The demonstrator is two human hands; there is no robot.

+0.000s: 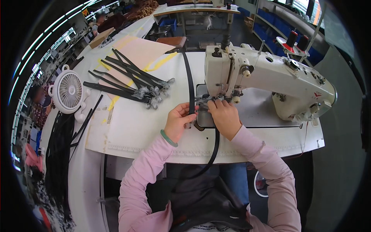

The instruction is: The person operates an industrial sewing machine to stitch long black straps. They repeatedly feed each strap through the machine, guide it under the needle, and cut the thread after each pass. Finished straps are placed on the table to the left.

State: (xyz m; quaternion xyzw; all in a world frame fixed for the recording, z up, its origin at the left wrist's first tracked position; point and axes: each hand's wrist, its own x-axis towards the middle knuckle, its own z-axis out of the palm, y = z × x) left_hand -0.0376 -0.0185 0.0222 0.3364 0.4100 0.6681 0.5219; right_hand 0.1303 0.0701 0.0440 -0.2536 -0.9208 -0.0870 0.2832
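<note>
A long black strap (pixel 189 77) stretches over the white tabletop beside the sewing machine (pixel 266 71). My left hand (pixel 180 119) pinches it left of the machine's metal plate, and a clear plastic-wrapped piece (pixel 189 125) shows just under those fingers. My right hand (pixel 225 117) is closed right by the needle area, its fingertips bent down at the presser foot. From below that hand a black strap length (pixel 216 145) curves over the table's front edge toward my lap. What lies under the right fingertips is mostly hidden.
Several black straps (pixel 127 77) with plastic-wrapped ends lie on the left of the table. A white fan (pixel 70 91) stands beyond them, with long black strips (pixel 60 150) hanging below. Thread spools (pixel 296 40) stand behind the machine at right.
</note>
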